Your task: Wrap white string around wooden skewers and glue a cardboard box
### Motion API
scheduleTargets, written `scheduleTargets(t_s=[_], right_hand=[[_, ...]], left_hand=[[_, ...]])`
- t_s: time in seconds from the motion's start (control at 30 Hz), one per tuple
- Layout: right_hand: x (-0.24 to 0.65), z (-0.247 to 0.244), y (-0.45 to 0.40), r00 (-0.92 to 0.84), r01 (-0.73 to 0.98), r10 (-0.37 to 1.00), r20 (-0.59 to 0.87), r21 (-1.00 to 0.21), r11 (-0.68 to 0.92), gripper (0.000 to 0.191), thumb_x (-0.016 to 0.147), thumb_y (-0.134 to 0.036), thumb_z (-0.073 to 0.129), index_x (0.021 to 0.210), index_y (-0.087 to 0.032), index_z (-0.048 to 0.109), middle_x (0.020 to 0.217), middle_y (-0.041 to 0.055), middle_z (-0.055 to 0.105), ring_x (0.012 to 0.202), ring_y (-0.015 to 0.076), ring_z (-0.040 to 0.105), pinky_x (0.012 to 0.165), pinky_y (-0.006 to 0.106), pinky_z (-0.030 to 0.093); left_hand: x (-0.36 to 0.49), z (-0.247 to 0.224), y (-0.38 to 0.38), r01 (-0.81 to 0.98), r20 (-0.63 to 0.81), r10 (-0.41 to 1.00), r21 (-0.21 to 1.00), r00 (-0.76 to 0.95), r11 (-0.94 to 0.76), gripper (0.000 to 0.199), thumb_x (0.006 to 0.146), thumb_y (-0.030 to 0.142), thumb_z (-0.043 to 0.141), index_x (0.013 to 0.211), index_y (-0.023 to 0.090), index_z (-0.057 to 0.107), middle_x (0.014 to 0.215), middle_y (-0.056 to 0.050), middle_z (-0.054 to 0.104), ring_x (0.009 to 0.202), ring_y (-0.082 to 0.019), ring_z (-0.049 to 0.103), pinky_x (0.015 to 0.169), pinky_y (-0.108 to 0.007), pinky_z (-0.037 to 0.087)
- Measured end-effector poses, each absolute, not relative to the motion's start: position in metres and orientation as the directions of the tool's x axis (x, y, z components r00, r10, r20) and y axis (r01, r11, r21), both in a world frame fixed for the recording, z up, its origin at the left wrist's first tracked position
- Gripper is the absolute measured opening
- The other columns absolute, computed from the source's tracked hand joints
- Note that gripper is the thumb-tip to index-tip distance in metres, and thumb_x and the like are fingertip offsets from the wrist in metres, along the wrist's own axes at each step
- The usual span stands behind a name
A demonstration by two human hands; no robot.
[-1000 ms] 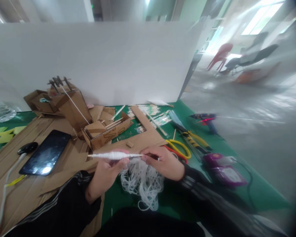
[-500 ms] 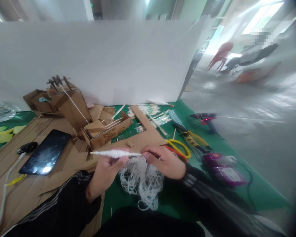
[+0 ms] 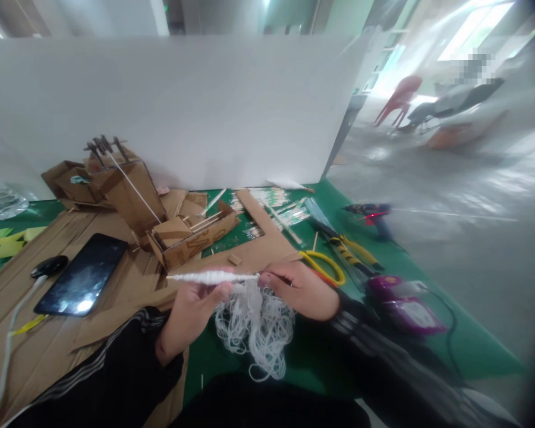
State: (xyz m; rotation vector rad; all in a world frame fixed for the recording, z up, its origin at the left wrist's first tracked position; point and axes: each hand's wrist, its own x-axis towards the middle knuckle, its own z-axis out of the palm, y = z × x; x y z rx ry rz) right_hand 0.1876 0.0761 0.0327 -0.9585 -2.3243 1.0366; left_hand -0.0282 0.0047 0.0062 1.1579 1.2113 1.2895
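Note:
A thin stick wrapped in white string (image 3: 209, 277) lies level across my view, its pale bare tip pointing left. My left hand (image 3: 191, 312) is closed around its middle from below, thumb on the near side. At the stick's right end, my right hand (image 3: 305, 291) is closed, thumb and fingers pinched together, seemingly on the string; the exact grip is partly hidden. Below and between both hands hangs a loose tangle of white string (image 3: 256, 336).
Cardboard pieces, a cardboard holder (image 3: 131, 190) and a phone (image 3: 87, 273) are on the left. To the right lie yellow-handled pliers (image 3: 359, 252), a glue gun (image 3: 370, 214) and a purple package (image 3: 405, 306). Thin sticks (image 3: 267, 199) lie behind, before a white panel (image 3: 182, 113).
The wrapped stick has shifted slightly right, and its right end shows more clearly beside my right fingertips. My right hand has turned a little; my left hand keeps its hold.

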Motion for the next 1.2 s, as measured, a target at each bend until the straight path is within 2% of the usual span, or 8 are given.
scheduleTargets(t_s=[0.23, 0.4, 0.5, 0.7, 0.83, 1.0, 1.1, 1.2], right_hand=[[0.191, 0.037, 0.081, -0.561, 0.427, 0.803, 0.198, -0.762, 0.487, 0.022, 0.088, -0.035, 0.056, 0.088, -0.015, 0.065, 0.081, 0.0037, 0.067, 0.065, 0.0122, 0.055, 0.057, 0.023, 0.041], [0.195, 0.036, 0.082, -0.647, 0.479, 0.761, 0.054, -0.747, 0.461, 0.031, 0.092, -0.04, 0.048, 0.086, -0.015, 0.067, 0.068, 0.0015, 0.063, 0.058, 0.0115, 0.053, 0.053, 0.023, 0.039], [0.196, 0.037, 0.081, -0.678, 0.458, 0.731, 0.079, -0.733, 0.503, 0.037, 0.095, -0.039, 0.043, 0.08, -0.015, 0.068, 0.063, 0.0009, 0.061, 0.058, 0.0115, 0.054, 0.056, 0.023, 0.04], [0.195, 0.036, 0.084, -0.62, 0.383, 0.763, 0.184, -0.777, 0.499, 0.024, 0.091, -0.037, 0.053, 0.091, -0.017, 0.066, 0.087, 0.0039, 0.069, 0.076, 0.0147, 0.062, 0.066, 0.024, 0.045], [0.197, 0.033, 0.085, -0.676, 0.409, 0.728, 0.115, -0.763, 0.5, 0.031, 0.094, -0.036, 0.046, 0.084, -0.016, 0.067, 0.069, 0.0022, 0.065, 0.063, 0.0131, 0.058, 0.058, 0.024, 0.043], [0.199, 0.033, 0.085, -0.662, 0.382, 0.738, 0.126, -0.791, 0.478, 0.032, 0.095, -0.034, 0.043, 0.083, -0.015, 0.065, 0.066, 0.0016, 0.062, 0.059, 0.0117, 0.054, 0.058, 0.024, 0.042], [0.2, 0.034, 0.085, -0.657, 0.317, 0.742, 0.135, -0.843, 0.434, 0.033, 0.095, -0.036, 0.042, 0.083, -0.015, 0.065, 0.066, 0.0018, 0.06, 0.06, 0.0111, 0.054, 0.057, 0.023, 0.042], [0.198, 0.033, 0.084, -0.673, 0.262, 0.737, 0.067, -0.91, 0.322, 0.037, 0.095, -0.042, 0.042, 0.081, -0.014, 0.063, 0.065, 0.0016, 0.058, 0.053, 0.0095, 0.049, 0.048, 0.021, 0.038]], left_hand=[[-0.03, 0.005, 0.006, -0.028, 0.016, 0.999, 0.999, -0.051, -0.017, 0.03, 0.08, 0.032, 0.068, 0.105, 0.014, 0.066, 0.073, -0.001, 0.066, 0.062, -0.012, 0.058, 0.059, -0.022, 0.05], [-0.03, 0.004, 0.007, -0.018, 0.017, 0.999, 1.0, -0.046, -0.018, 0.029, 0.081, 0.032, 0.067, 0.104, 0.014, 0.067, 0.077, -0.002, 0.068, 0.064, -0.011, 0.06, 0.062, -0.021, 0.052], [-0.029, 0.004, 0.007, -0.025, 0.013, 0.999, 1.0, -0.046, -0.015, 0.028, 0.081, 0.031, 0.068, 0.104, 0.015, 0.067, 0.079, -0.002, 0.069, 0.065, -0.01, 0.059, 0.062, -0.02, 0.051], [-0.029, 0.001, 0.006, -0.079, -0.002, 0.998, 0.997, -0.061, -0.003, 0.031, 0.079, 0.031, 0.07, 0.105, 0.015, 0.066, 0.078, -0.001, 0.068, 0.063, -0.009, 0.058, 0.061, -0.018, 0.05], [-0.029, 0.001, 0.008, -0.091, 0.013, 0.998, 0.996, -0.062, -0.018, 0.033, 0.079, 0.032, 0.07, 0.106, 0.013, 0.066, 0.079, -0.003, 0.07, 0.064, -0.011, 0.06, 0.062, -0.021, 0.051], [-0.031, 0.001, 0.007, -0.019, 0.024, 0.999, 1.0, -0.021, -0.024, 0.03, 0.085, 0.032, 0.062, 0.11, 0.015, 0.066, 0.09, -0.006, 0.071, 0.082, -0.018, 0.064, 0.075, -0.029, 0.052], [-0.034, 0.0, 0.008, 0.145, 0.145, 0.989, 0.98, -0.028, -0.139, 0.024, 0.087, 0.028, 0.057, 0.106, 0.018, 0.068, 0.093, -0.006, 0.071, 0.099, -0.022, 0.062, 0.092, -0.035, 0.046], [-0.037, -0.001, 0.01, 0.33, 0.229, 0.973, 0.92, -0.013, -0.212, 0.021, 0.088, 0.025, 0.054, 0.102, 0.019, 0.069, 0.091, -0.006, 0.072, 0.102, -0.023, 0.062, 0.101, -0.038, 0.04]])
